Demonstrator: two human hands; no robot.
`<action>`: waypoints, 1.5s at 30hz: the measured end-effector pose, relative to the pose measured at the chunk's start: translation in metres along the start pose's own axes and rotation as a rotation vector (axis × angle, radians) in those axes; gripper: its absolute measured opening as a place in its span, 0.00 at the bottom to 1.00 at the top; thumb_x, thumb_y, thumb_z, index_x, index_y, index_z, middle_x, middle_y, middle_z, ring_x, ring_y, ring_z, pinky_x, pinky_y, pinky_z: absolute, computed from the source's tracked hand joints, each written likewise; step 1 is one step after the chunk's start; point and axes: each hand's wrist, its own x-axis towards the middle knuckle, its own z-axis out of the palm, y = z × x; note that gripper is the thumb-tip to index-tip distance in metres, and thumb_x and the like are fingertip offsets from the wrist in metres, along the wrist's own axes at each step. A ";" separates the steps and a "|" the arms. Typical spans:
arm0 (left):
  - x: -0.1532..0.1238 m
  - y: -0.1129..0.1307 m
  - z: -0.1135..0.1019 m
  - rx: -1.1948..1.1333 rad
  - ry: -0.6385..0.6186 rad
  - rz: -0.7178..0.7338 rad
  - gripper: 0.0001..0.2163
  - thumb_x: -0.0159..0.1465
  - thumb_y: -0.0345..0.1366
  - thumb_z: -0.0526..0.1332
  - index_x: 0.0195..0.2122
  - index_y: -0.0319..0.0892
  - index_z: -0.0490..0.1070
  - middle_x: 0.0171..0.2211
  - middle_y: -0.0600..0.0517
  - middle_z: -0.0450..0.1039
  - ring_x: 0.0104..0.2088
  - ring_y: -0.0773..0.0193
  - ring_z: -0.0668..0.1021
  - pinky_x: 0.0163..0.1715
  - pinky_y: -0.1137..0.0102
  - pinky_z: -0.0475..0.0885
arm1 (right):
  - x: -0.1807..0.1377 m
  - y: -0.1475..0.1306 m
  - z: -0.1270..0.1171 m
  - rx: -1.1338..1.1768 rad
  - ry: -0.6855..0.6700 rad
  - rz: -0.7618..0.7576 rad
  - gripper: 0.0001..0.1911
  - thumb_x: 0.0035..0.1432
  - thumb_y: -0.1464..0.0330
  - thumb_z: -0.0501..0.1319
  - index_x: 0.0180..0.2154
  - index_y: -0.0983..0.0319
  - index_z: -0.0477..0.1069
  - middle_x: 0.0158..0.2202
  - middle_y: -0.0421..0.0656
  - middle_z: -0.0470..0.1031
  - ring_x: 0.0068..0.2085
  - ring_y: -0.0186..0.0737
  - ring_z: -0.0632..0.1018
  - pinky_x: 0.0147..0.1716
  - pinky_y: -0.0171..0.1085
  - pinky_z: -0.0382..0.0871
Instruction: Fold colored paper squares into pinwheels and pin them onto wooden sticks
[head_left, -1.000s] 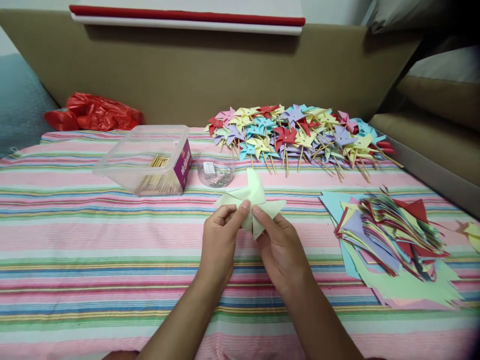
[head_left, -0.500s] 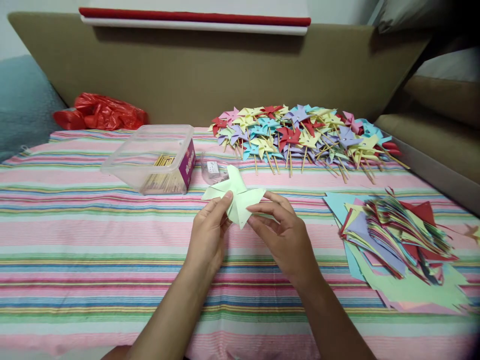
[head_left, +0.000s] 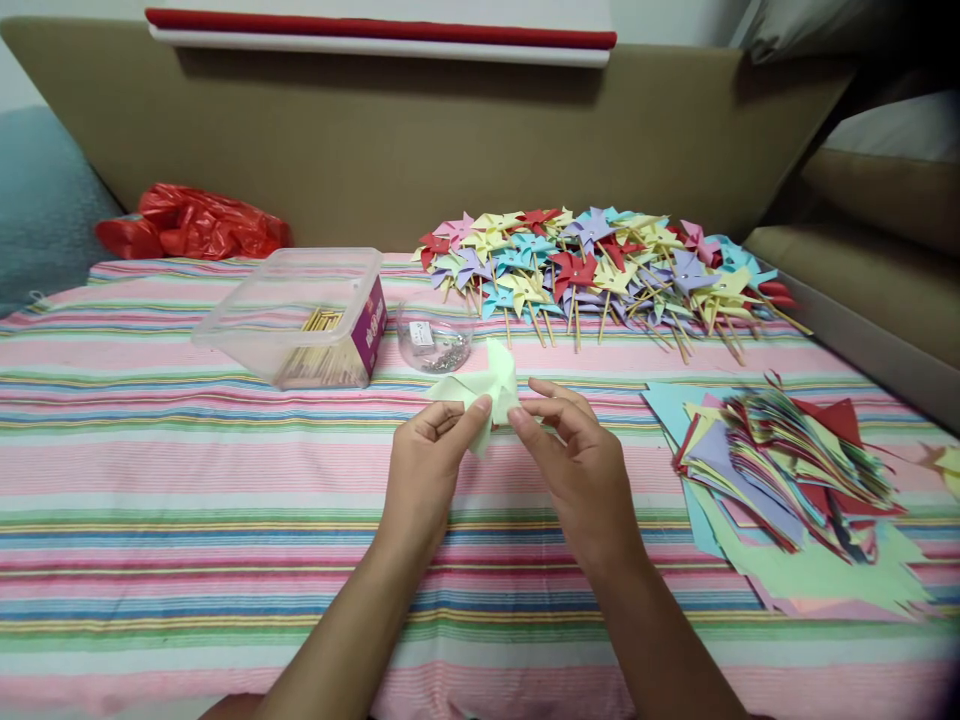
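A pale green paper pinwheel is held between my two hands above the striped cloth. My left hand pinches it near the middle, thumb on top. My right hand grips its right side between thumb and fingers, which cover part of the paper. No stick shows on this pinwheel. Just beyond it sits a round clear container with small metal pins and a white label. To the left of that stands a clear plastic box of wooden sticks with a purple label.
Many finished pinwheels on sticks lie heaped at the back right. Stacks of cut coloured paper lie at the right. A red plastic bag rests at the back left, before a brown board. The striped cloth spreads beneath.
The pinwheel has turned and tilted in my hands, so its petals point differently. My right thumb has come onto its front, and the hands sit closer together. The round container is less covered.
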 end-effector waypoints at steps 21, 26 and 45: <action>-0.003 -0.004 0.000 0.128 -0.037 0.028 0.13 0.58 0.44 0.71 0.26 0.39 0.77 0.26 0.54 0.72 0.30 0.68 0.71 0.33 0.73 0.66 | 0.001 0.000 0.000 -0.139 0.054 0.017 0.06 0.53 0.62 0.69 0.31 0.57 0.79 0.55 0.48 0.71 0.60 0.49 0.71 0.43 0.42 0.75; -0.004 -0.003 0.001 0.120 -0.030 0.026 0.13 0.58 0.43 0.72 0.25 0.39 0.75 0.24 0.55 0.70 0.29 0.68 0.70 0.32 0.73 0.65 | 0.002 0.002 0.000 -0.141 0.049 0.026 0.06 0.54 0.61 0.69 0.31 0.56 0.79 0.55 0.47 0.71 0.60 0.49 0.71 0.44 0.42 0.75; 0.014 0.049 -0.056 -0.455 0.276 0.117 0.08 0.53 0.33 0.75 0.31 0.38 0.79 0.37 0.50 0.81 0.38 0.64 0.82 0.43 0.72 0.76 | 0.003 0.026 -0.011 -0.428 -0.037 -0.031 0.17 0.61 0.54 0.61 0.36 0.61 0.76 0.49 0.50 0.75 0.49 0.48 0.77 0.46 0.46 0.72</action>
